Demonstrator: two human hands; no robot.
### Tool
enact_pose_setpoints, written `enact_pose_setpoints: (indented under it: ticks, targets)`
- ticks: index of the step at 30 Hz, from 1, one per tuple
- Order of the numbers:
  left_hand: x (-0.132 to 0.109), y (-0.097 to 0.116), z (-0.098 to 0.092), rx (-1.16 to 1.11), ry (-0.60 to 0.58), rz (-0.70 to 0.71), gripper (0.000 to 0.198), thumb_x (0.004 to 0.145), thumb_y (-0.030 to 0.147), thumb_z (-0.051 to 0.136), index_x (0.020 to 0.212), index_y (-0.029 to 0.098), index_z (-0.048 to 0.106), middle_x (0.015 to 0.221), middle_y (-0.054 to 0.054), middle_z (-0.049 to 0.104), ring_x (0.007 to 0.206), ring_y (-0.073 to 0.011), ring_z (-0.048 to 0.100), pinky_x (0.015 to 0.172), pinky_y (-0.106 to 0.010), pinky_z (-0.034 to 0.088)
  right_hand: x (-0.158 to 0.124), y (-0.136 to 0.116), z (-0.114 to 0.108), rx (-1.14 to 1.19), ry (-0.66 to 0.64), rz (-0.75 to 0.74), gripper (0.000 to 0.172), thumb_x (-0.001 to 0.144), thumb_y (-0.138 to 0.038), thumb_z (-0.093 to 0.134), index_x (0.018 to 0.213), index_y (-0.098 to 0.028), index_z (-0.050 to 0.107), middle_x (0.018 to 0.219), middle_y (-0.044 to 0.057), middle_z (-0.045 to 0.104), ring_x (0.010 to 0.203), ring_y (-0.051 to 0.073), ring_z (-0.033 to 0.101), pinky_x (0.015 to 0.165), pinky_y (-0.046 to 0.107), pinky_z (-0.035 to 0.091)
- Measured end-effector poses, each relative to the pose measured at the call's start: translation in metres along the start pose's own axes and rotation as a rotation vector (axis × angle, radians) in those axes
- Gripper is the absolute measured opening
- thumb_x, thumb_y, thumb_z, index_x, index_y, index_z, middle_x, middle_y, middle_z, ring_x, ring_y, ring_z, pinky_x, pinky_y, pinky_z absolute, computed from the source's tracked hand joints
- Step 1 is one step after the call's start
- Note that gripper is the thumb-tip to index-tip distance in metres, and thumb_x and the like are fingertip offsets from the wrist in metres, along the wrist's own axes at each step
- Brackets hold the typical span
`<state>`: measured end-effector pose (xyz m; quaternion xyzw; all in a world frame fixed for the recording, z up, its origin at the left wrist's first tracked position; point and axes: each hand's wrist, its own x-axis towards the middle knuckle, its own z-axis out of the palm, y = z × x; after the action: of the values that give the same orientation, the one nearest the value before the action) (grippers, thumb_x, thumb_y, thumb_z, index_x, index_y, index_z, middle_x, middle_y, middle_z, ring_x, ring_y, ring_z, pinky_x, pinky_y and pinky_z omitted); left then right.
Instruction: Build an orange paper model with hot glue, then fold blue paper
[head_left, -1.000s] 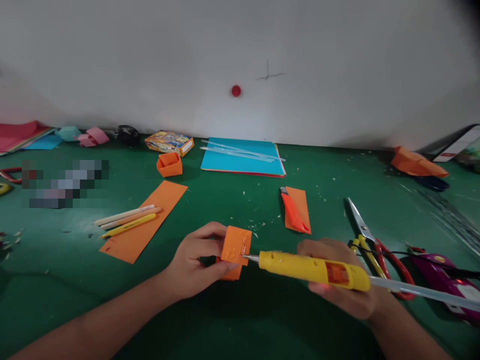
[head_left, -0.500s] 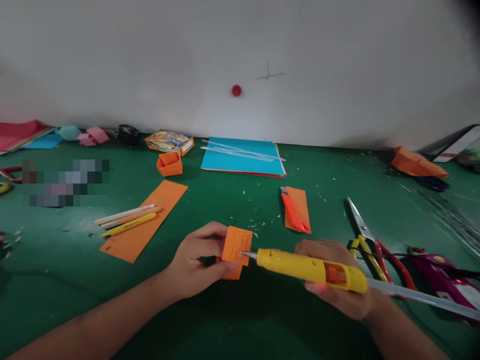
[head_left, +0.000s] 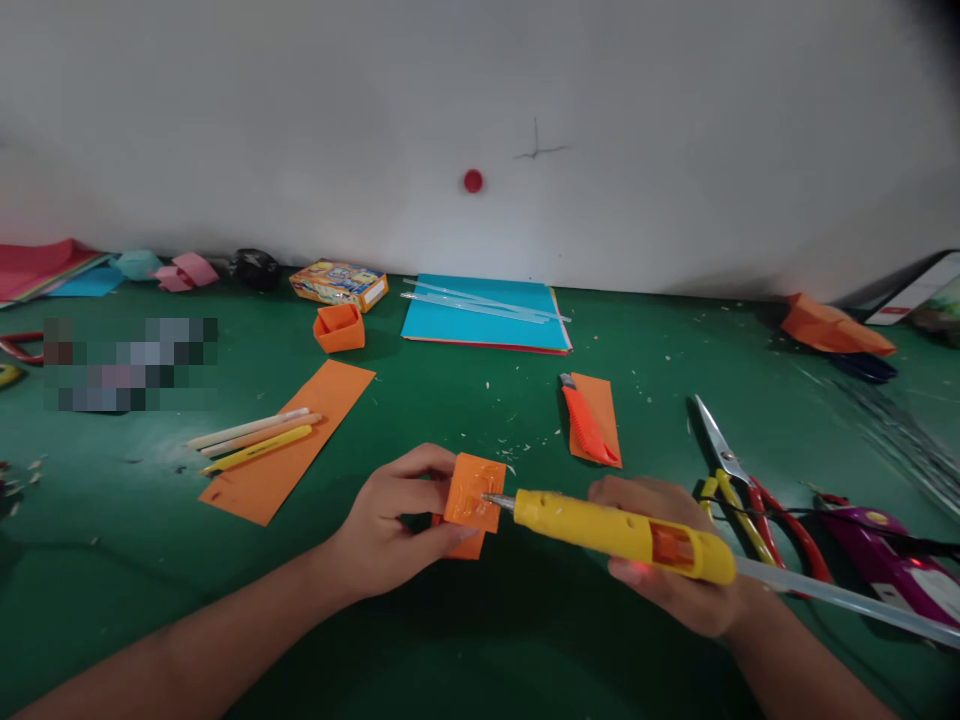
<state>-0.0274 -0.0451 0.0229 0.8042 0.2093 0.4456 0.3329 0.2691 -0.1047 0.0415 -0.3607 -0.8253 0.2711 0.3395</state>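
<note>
**While the glue gun (head_left: 585, 520) points at the orange paper piece (head_left: 463, 476), both hands are full**

Though I watch from afar, the nearest work reads clearly. The left hand (head_left: 397, 508) pinches the paper piece between thumb and fingers, just above the green table (head_left: 510, 650). The right hand (head_left: 694, 605) is wrapped around the glue gun, its nozzle at the glued face; whether it touches, I cannot tell. Wet glue covers much of that face, so I judge the gluing well along. Nothing is pressed onto it yet, so any joining is undone.

Farther off, pencils (head_left: 255, 431) lie across an orange strip (head_left: 307, 455), and a cutter knife (head_left: 586, 420) rests on a smaller orange sheet (head_left: 604, 403). Beyond them sits a folded orange paper ring (head_left: 346, 335). Farthest, glue sticks (head_left: 480, 305) lie on blue paper (head_left: 450, 332).
</note>
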Motion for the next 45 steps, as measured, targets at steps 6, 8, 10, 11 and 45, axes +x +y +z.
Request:
enact_pose_setpoints:
  ticks: [6, 8, 10, 11, 45]
  targets:
    - [0.000, 0.000, 0.000, -0.011, 0.001, 0.001, 0.008, 0.086, 0.015, 0.075, 0.078, 0.016, 0.076, 0.097, -0.010, 0.072, 0.083, -0.0180, 0.072, 0.072, -0.025, 0.060, -0.004, 0.006, 0.002, 0.016, 0.014, 0.007, 0.028, 0.103, -0.051, 0.050, 0.109, -0.025, 0.058, 0.083, 0.000, 0.064, 0.063, 0.016, 0.057, 0.058, 0.031, 0.040]
    - [0.001, 0.001, 0.000, -0.014, -0.001, -0.004, 0.008, 0.086, 0.015, 0.075, 0.079, 0.016, 0.076, 0.097, -0.010, 0.072, 0.083, -0.0178, 0.073, 0.073, -0.025, 0.060, -0.005, 0.005, 0.002, -0.016, 0.027, -0.004, 0.029, 0.103, -0.051, 0.051, 0.114, -0.026, 0.058, 0.084, 0.001, 0.065, 0.065, 0.017, 0.059, 0.060, 0.032, 0.041]
    - [0.001, 0.001, 0.000, -0.021, 0.001, -0.004, 0.008, 0.086, 0.016, 0.075, 0.079, 0.017, 0.076, 0.097, -0.010, 0.072, 0.084, -0.0178, 0.073, 0.073, -0.025, 0.060, -0.006, 0.004, 0.001, -0.040, 0.035, -0.012, 0.030, 0.102, -0.050, 0.051, 0.118, -0.026, 0.058, 0.086, 0.001, 0.067, 0.067, 0.018, 0.062, 0.062, 0.033, 0.042]
    - [0.001, 0.000, 0.000, -0.022, 0.002, -0.002, 0.007, 0.086, 0.016, 0.075, 0.079, 0.017, 0.076, 0.098, -0.010, 0.072, 0.084, -0.0179, 0.073, 0.073, -0.025, 0.060, -0.006, 0.003, 0.000, -0.050, 0.037, -0.012, 0.030, 0.102, -0.050, 0.051, 0.120, -0.026, 0.058, 0.089, 0.002, 0.068, 0.069, 0.019, 0.063, 0.064, 0.034, 0.043]
    - [0.001, 0.001, 0.002, -0.004, 0.001, 0.013, 0.018, 0.088, 0.021, 0.075, 0.071, 0.016, 0.071, 0.093, -0.010, 0.072, 0.081, -0.0169, 0.071, 0.070, -0.024, 0.059, -0.002, 0.003, 0.002, 0.006, 0.019, 0.009, 0.028, 0.105, -0.049, 0.049, 0.101, -0.023, 0.058, 0.077, -0.001, 0.060, 0.059, 0.015, 0.053, 0.054, 0.030, 0.039]
